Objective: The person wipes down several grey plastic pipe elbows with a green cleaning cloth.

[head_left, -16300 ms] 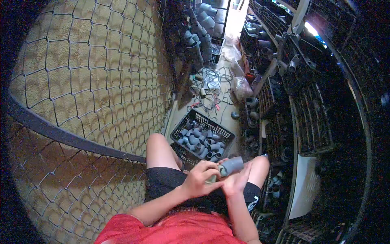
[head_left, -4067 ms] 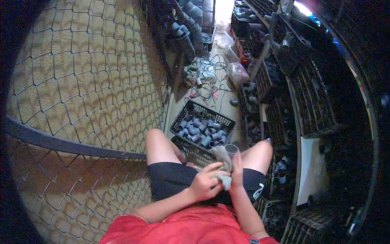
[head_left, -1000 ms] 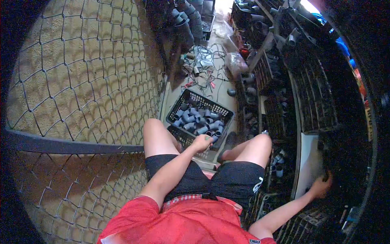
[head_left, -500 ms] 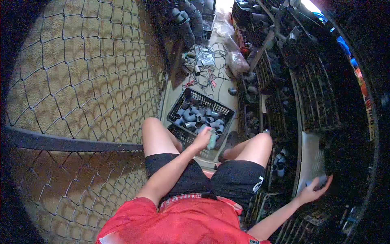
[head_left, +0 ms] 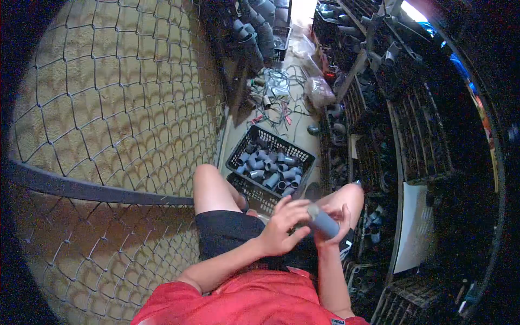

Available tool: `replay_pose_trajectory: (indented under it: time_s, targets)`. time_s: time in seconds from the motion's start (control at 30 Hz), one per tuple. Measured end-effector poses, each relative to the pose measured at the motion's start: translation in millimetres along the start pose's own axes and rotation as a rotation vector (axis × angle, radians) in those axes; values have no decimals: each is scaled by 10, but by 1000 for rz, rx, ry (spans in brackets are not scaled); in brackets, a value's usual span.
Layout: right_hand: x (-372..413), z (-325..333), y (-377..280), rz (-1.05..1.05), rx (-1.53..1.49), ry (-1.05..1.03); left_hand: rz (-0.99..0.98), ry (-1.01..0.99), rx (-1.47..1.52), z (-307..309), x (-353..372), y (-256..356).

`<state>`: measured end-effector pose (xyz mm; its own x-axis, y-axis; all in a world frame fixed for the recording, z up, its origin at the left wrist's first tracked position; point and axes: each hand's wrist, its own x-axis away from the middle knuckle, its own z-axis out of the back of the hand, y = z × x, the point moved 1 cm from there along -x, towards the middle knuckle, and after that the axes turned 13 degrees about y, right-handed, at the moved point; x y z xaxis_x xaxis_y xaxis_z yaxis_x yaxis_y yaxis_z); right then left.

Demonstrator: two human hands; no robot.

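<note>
My right hand [head_left: 340, 225] is wrapped around a grey plastic pipe fitting [head_left: 325, 223], held tilted above my right thigh. Close to the fitting's upper end is my left hand [head_left: 287, 225], its fingers stretched out and apart, slightly blurred. A duller greenish-brown patch shows at that end of the fitting, beside the left fingertips. On the floor beyond my knees stands a black plastic crate [head_left: 310, 160] holding many grey pipe elbows [head_left: 271, 165].
A chain-link fence [head_left: 108, 103] with a metal rail [head_left: 103, 189] runs along my left. Dark racks of bins [head_left: 374, 146] line the right, with a white panel [head_left: 414, 227] among them. Tangled cords [head_left: 279, 108] and plastic bags [head_left: 319, 91] lie on the aisle floor.
My right hand has come from the right-hand rack to my lap, bringing the grey fitting. My left hand has moved from above the crate toward it; the greenish object it held is no longer distinct.
</note>
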<state>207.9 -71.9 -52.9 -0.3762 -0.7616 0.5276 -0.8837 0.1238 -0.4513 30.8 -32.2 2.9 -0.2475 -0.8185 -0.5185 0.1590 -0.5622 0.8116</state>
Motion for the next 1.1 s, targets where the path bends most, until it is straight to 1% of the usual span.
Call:
replay_pose_trajectory:
  time_s: [0.07,0.1,0.13,0.2,0.23,0.27,0.33,0.37,0.4,0.47,0.5,0.53,0.57,0.6,0.63,0.67,0.73,0.77,0.8,0.83,0.87,0.9,0.97,1.03,1.07,1.1]
  targets:
    - [0,40,36,104,182,-393,40,-297,49,75,25,69]
    - [-4,-40,33,3,257,-454,76,-358,132,58,69,62]
    - [19,-134,20,0,256,-453,79,-357,130,71,85,52]
    - [53,-300,20,-34,318,-412,144,-396,145,114,59,8]
    - [39,-302,53,-27,302,-423,130,-465,129,158,13,-18]
    - [64,-331,79,-26,305,-424,133,-455,137,211,1,-99]
    - [194,-487,100,82,554,-8,176,-389,80,345,-126,-34]
    - [319,-626,77,77,508,-27,203,-311,63,330,-118,-33]
    - [303,-589,104,80,507,-28,200,-310,64,297,-109,-55]
    - [234,-411,191,309,710,-120,-5,-395,-145,226,-64,-90]
    - [183,-393,189,210,585,-103,-4,-396,-141,222,-84,-33]
    - [165,-373,165,211,587,-104,-15,-309,-144,243,-138,60]
    - [146,-345,149,148,500,38,-25,-222,-148,267,-174,122]
    - [159,-376,136,83,410,178,-25,-220,-152,292,-175,134]
    - [210,-482,82,107,420,217,-59,-210,-174,328,-173,140]
    - [206,-472,84,107,417,218,-94,-202,-195,350,-177,153]
    - [204,-422,112,105,547,75,-68,-241,-176,286,-165,188]
    - [172,-329,161,126,589,-29,-64,-333,-201,261,-139,150]
    - [216,-354,186,118,650,-24,-62,-426,-227,240,-123,109]
    - [215,-332,187,85,662,-28,-22,-441,-193,231,-120,80]
    - [211,-312,187,52,675,-33,-22,-440,-194,232,-104,61]
    - [243,-334,160,51,676,-34,15,-438,-160,240,-77,48]
    - [325,-398,94,-87,283,-16,51,-435,-130,245,-39,81]
    - [236,-245,82,-125,274,-19,6,-251,-137,248,-37,159]
    - [176,-169,66,-163,268,-15,4,-253,-137,265,4,114]
    - [110,-100,42,-230,146,28,-41,-145,-116,320,63,29]
